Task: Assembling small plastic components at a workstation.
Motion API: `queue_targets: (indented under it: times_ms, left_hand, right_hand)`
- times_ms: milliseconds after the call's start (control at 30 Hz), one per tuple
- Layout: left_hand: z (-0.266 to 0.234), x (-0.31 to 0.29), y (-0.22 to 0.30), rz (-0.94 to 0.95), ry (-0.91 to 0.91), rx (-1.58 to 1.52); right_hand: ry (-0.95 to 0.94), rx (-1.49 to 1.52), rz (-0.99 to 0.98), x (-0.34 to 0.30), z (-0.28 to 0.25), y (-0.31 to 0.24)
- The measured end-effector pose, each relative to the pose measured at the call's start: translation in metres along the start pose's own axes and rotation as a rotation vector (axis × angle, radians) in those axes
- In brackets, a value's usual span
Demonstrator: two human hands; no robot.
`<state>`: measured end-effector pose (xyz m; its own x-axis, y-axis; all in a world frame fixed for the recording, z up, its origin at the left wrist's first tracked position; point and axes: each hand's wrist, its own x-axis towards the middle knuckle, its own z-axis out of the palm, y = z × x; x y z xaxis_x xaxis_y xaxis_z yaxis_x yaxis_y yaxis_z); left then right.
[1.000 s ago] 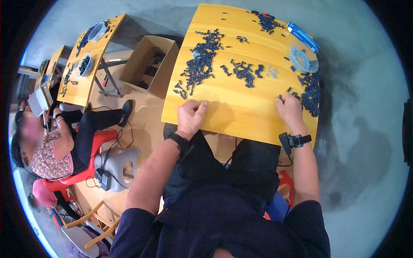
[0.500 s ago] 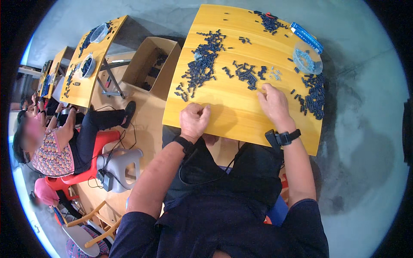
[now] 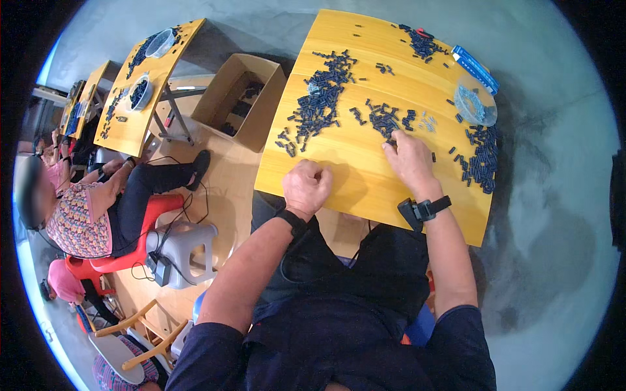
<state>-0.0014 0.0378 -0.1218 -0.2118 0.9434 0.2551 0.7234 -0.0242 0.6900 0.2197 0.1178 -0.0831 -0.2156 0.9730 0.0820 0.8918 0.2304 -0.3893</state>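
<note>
My left hand [image 3: 308, 187] is closed in a loose fist over the near edge of the yellow wooden table [image 3: 365, 189]. Whatever it may hold is hidden. My right hand [image 3: 411, 159] reaches to the near side of a middle pile of small black cylindrical parts [image 3: 383, 118], its fingertips pinched together at the pile's edge. What lies between them is too small to make out. Beside that pile are several small clear or silvery pieces [image 3: 428, 122]. A larger heap of black parts [image 3: 319, 104] spreads along the left, and another heap [image 3: 480, 156] lies at the right edge.
A clear tub [image 3: 475, 105] of light-blue pieces and a blue box [image 3: 475, 69] stand at the far right. More black parts [image 3: 424, 45] lie at the back. An open cardboard box [image 3: 242, 104] sits left of the table; a person [image 3: 85, 215] sits at another table [image 3: 147, 78].
My right hand has come to the near edge of the middle pile, its fingertips now touching the parts there. My left hand stays closed near the table edge. The whole view has shifted slightly.
</note>
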Motion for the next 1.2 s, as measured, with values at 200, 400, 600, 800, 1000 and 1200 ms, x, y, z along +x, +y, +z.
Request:
queue_targets:
  times_ms: [200, 400, 600, 800, 1000, 1200]
  left_hand:
    - [0.0, -0.001, -0.002, 0.007, 0.001, 0.008]
    - [0.0, 0.0, 0.001, 0.018, -0.002, 0.015]
    - [-0.001, 0.001, -0.001, 0.017, -0.003, 0.024]
    - [-0.001, 0.0, 0.0, 0.014, 0.0, 0.002]
    - [-0.002, 0.001, 0.004, -0.019, -0.023, 0.01]
    - [0.0, 0.002, 0.002, -0.006, -0.018, 0.032]
  right_hand:
    - [-0.034, -0.001, -0.04, 0.0, 0.002, -0.01]
    - [-0.023, -0.001, -0.073, 0.005, 0.009, -0.014]
    - [0.014, 0.091, -0.025, 0.0, 0.005, -0.017]
    - [0.152, -0.082, 0.01, -0.015, -0.017, 0.03]
    - [0.078, -0.259, 0.145, -0.018, -0.027, 0.057]
    - [0.149, -0.025, -0.004, -0.009, -0.02, 0.028]
